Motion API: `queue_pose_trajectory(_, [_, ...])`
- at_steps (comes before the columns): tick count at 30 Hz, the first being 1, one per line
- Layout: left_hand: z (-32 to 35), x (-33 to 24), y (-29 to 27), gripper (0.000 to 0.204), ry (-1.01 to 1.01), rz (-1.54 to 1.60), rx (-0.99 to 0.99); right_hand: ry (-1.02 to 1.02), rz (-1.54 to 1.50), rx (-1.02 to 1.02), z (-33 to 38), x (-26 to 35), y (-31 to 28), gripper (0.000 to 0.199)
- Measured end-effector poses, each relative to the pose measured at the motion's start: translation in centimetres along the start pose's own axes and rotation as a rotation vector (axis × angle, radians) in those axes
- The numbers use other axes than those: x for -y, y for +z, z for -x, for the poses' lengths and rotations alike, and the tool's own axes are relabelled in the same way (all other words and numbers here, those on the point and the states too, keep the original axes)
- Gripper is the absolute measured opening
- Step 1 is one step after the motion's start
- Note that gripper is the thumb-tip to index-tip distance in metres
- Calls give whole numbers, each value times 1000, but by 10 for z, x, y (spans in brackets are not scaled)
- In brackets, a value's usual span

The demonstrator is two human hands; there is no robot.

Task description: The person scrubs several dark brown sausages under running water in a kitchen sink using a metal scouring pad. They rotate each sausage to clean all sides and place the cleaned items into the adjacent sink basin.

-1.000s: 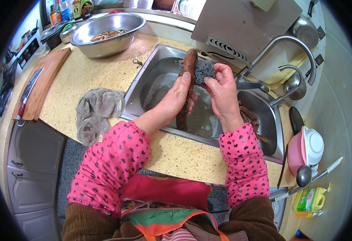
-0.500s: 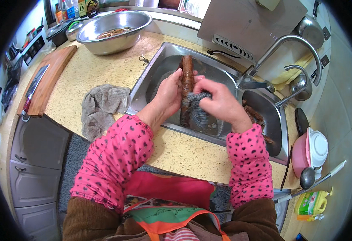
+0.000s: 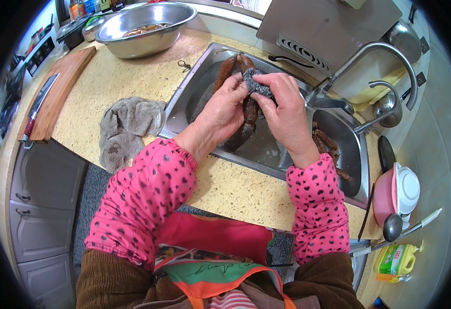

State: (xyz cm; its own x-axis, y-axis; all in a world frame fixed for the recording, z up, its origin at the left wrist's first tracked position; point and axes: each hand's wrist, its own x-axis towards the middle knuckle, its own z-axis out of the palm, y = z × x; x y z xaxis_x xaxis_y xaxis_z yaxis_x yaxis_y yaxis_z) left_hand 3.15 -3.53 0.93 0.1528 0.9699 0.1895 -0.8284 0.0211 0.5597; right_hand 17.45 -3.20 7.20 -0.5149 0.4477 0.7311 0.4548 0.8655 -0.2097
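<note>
Over the large sink basin [image 3: 212, 69], my left hand [image 3: 219, 109] is closed around a string of brown, wet-looking sausages [image 3: 249, 114]. One link bends over at the top and hangs on the left, while another runs down below my fingers. My right hand [image 3: 288, 110] pinches a grey mesh scrubber [image 3: 257, 86], which presses against the sausage just beside my left fingertips. Several darker sausages [image 3: 326, 141] lie in the small basin on the right. My fingers and the scrubber hide part of the held sausage.
A faucet [image 3: 385, 47] arches over the sink's right side. Left of the sink lie a grey cloth [image 3: 129, 129] and a knife [image 3: 37, 110] on a wooden cutting board [image 3: 68, 87]. A large metal bowl [image 3: 174, 38] stands behind. A pink basin [image 3: 384, 193] is at right.
The sausage string has changed from straight upright to bent, with a second link now showing at the left. The scrubber in my right hand has moved up the sausage, near my left fingertips.
</note>
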Motion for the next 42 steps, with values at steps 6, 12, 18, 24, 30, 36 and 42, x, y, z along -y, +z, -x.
queue_pose_trajectory(6, [0, -7, -6, 36, 38, 7, -123, -44, -52, 264, 9, 4, 1, 25])
queue_pose_trajectory(12, [-3, -7, -10, 35, 20, -49, -168, -77, -66, 563, 20, -6, -6, 20])
queue_pose_trajectory(18, [-3, -3, -4, 39, -14, -73, -115, 94, -58, 199, 7, -14, -19, 24])
queue_pose_trajectory(24, [5, 8, 3, 54, -90, -353, 32, 31, 85, 76, 4, -13, -4, 32])
queue_pose_trajectory(30, [5, 9, 1, 57, -6, -636, 174, 836, -824, 121, 26, -39, 10, 59])
queue_pose_trajectory(36, [1, -4, -16, 46, 494, -1656, 220, 828, -758, 234, 25, -41, 7, 52])
queue_pose_trajectory(42, [0, -18, -19, 31, 322, -2055, 227, 364, 60, 234, 19, -35, -7, 41])
